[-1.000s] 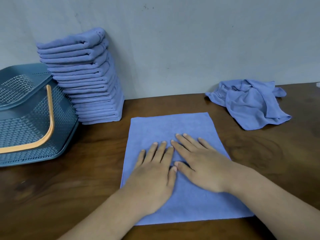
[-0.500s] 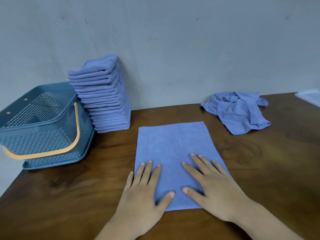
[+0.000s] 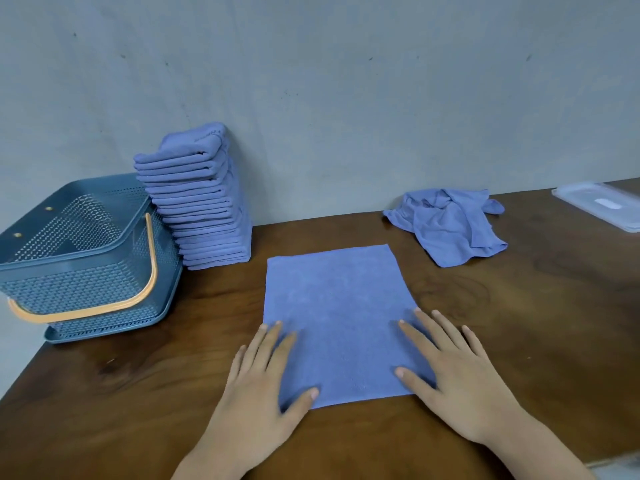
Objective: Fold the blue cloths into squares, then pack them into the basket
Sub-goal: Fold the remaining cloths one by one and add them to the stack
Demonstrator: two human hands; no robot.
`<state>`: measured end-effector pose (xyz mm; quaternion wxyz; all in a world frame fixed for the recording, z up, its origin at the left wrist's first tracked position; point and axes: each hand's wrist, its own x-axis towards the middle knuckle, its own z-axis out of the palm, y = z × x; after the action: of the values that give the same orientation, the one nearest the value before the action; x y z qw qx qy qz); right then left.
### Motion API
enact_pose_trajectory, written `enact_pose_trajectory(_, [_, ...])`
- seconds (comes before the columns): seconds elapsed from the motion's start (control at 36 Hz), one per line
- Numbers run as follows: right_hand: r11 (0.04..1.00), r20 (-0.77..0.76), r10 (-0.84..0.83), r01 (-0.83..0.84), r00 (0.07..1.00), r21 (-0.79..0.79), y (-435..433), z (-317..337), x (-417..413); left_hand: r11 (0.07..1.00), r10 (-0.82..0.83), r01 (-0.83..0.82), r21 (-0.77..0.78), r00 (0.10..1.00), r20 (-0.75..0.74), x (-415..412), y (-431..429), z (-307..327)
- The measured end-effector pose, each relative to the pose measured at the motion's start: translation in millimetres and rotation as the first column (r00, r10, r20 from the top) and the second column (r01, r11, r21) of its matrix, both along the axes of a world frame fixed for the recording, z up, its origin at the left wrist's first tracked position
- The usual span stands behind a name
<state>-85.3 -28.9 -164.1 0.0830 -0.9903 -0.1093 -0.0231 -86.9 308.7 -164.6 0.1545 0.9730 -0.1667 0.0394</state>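
at the right edge a clear lid [image 3: 602,206] runs off-frame; basket [image 3: 86,282] floor mostly hidden; left hand [image 3: 256,389] and right hand [image 3: 464,382] press the blue cloth [image 3: 336,299], fingers straight.

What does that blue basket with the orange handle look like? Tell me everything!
The blue-grey plastic basket has walls full of little holes. Its orange handle lies folded down across the front. It stands at the left end of the brown wooden table, beside the stack of folded blue cloths. No cloth shows inside it.
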Motion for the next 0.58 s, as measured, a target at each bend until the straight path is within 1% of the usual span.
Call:
enact_pose_trajectory(0.06, [0.994, 0.071, 0.096, -0.099, 0.993, 0.042, -2, -2, -4, 0.986, -0.142, 0.15, -0.067, 0.983, 0.114, -2, -2, -4])
enact_pose_trajectory(0.11, [0.97, 0.176, 0.208, -0.226, 0.962, 0.087, -4, -3, -7, 0.952, -0.261, 0.293, -0.087, 0.927, 0.269, -1, -13, -6])
enact_pose_trajectory(0.17, [0.935, 0.256, 0.317, -0.346, 0.913, 0.077, -7, -4, -6, 0.921, -0.322, 0.377, -0.097, 0.878, 0.353, -2, -33, -4])
enact_pose_trajectory(0.22, [0.913, 0.253, 0.38, -0.405, 0.89, 0.051, -9, -4, -5, 0.912, -0.351, 0.402, -0.081, 0.867, 0.354, -2, -53, -5])
enact_pose_trajectory(0.31, [0.908, 0.229, 0.389, -0.413, 0.892, 0.069, -9, -4, -5, 0.924, -0.358, 0.383, -0.005, 0.866, 0.349, 0, -73, -12])
enact_pose_trajectory(0.44, [0.898, 0.232, 0.368, -0.409, 0.9, 0.163, -7, -1, -9, 0.937, -0.328, 0.348, -0.02, 0.901, 0.284, 3, -77, -18])
enact_pose_trajectory(0.58, [0.899, 0.2, 0.361, -0.396, 0.911, 0.184, -1, 2, -5, 0.948, -0.299, 0.315, -0.035, 0.926, 0.232, 2, -78, -19])
